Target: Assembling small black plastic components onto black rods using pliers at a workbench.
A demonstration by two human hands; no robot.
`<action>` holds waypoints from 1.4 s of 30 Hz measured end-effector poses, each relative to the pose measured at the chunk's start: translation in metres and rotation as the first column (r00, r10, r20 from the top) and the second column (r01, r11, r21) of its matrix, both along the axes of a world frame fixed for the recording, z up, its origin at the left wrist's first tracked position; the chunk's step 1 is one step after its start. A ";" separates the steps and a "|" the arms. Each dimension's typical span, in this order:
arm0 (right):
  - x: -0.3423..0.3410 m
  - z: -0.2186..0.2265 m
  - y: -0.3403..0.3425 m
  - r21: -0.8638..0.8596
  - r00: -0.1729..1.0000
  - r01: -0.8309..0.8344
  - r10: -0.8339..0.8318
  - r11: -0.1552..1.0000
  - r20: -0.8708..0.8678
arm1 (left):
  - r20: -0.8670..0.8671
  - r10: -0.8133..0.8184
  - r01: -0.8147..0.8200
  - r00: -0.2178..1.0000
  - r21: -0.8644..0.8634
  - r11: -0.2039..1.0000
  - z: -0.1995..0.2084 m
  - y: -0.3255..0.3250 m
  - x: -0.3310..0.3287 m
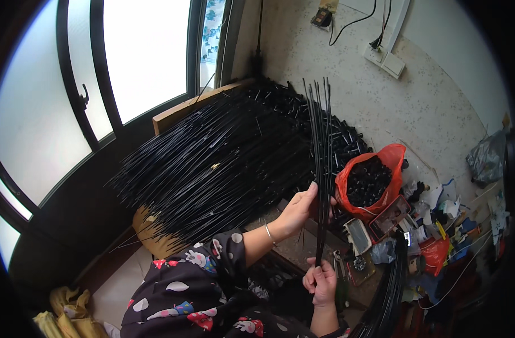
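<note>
A slim bundle of long black rods (321,141) stands nearly upright in front of me, its upper tips slightly fanned out. My left hand (300,213) is closed around the middle of the bundle, thumb up along its side. At the bottom end, my right hand (322,283) has its fingers curled against the rods, pinching them. Left of the bundle, a large pile of similar black rods (195,163) lies with thick dark ends toward the wall. Another bunch of black rods (388,293) rests to the right of my right hand.
A red plastic bag (395,158) full of small black pieces (369,181) sits at right. Near it are a phone-like device (357,235), pliers (340,263) and jumbled odds and ends. A wooden board (178,111) edges the pile below the window (145,56). Yellow cloth (72,304) lies lower left.
</note>
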State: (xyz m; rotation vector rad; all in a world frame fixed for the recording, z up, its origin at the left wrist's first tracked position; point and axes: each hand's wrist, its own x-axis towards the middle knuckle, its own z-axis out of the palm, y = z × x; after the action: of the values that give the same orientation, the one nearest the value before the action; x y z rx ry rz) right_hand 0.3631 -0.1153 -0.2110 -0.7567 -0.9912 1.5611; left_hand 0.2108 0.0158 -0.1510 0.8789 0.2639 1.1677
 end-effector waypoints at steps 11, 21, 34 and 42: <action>0.011 0.046 0.016 0.303 0.966 0.222 -0.252 0.927 0.064 | -0.613 0.633 0.246 -0.473 0.598 0.763 -0.091 0.029 -0.127; 0.026 0.012 0.000 0.151 0.930 0.294 -0.319 0.944 0.181 | -0.553 0.819 -0.324 0.150 0.755 0.569 0.046 0.051 -0.135; -0.007 0.020 -0.003 0.187 0.965 0.243 -0.257 0.952 0.058 | -0.182 0.833 -0.812 0.522 0.192 0.551 0.112 0.118 0.044; 0.023 0.019 -0.006 0.117 0.939 0.264 -0.283 0.957 0.198 | -0.740 0.672 0.170 0.027 0.666 0.726 0.012 0.110 -0.046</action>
State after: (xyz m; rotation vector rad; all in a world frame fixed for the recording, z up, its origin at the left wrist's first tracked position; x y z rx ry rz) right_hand 0.3864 -0.1212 -0.1920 -0.9704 -1.0535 1.2053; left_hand 0.1643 0.1261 -0.1388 2.3423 1.3721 0.7289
